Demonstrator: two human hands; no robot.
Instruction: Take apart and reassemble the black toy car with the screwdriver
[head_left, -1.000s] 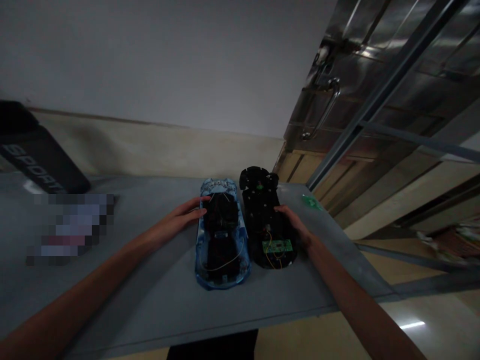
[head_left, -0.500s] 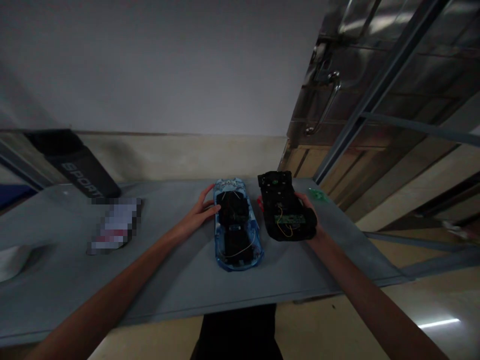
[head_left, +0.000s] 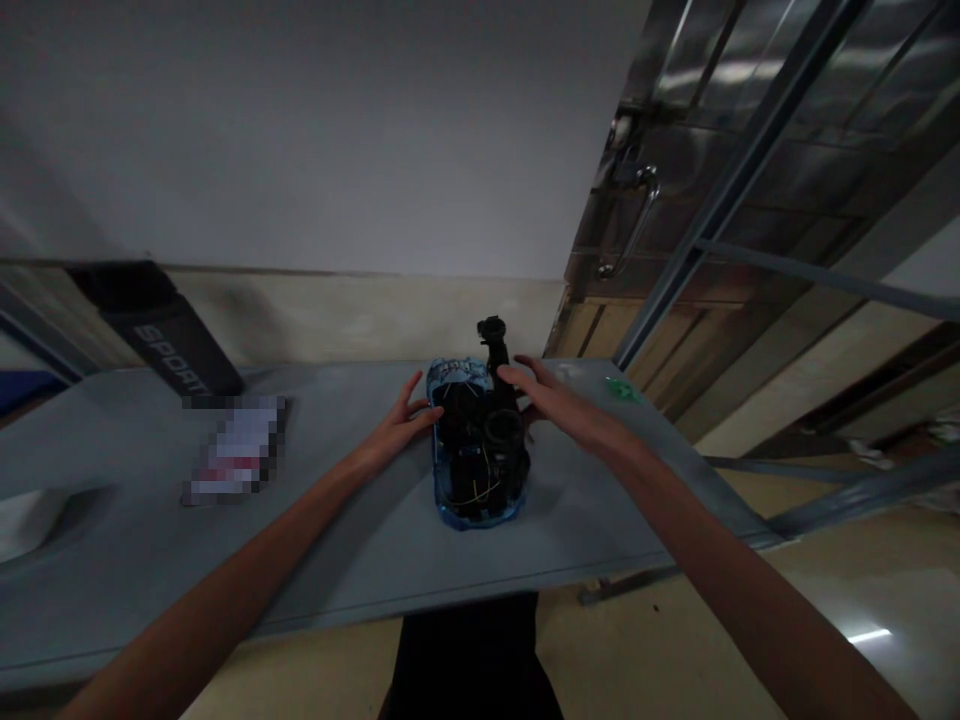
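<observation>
A blue toy car body shell [head_left: 452, 515] lies on the table with its hollow, dark inside facing up. My left hand [head_left: 406, 425] is at its far left side, with the thumb over the rim and fingers along the edge. The black toy car chassis [head_left: 504, 425] is in my right hand [head_left: 546, 397], closed around its right side. The chassis is tilted on edge over the right part of the shell, so its wheels show. A thin yellow wire [head_left: 484, 478] hangs between chassis and shell. The fingertips under the chassis are partly hidden.
The grey table [head_left: 330, 570] ends at a near edge in front of my legs. A black bottle-like container [head_left: 169, 335] marked SPORT, a blurred-out flat item [head_left: 236, 448] and a white object [head_left: 26, 520] are on the left. A green piece [head_left: 622, 389] lies far right.
My right hand has brought the chassis left to the shell and turned it from lying flat to standing on edge. My left hand stays at the shell's side.
</observation>
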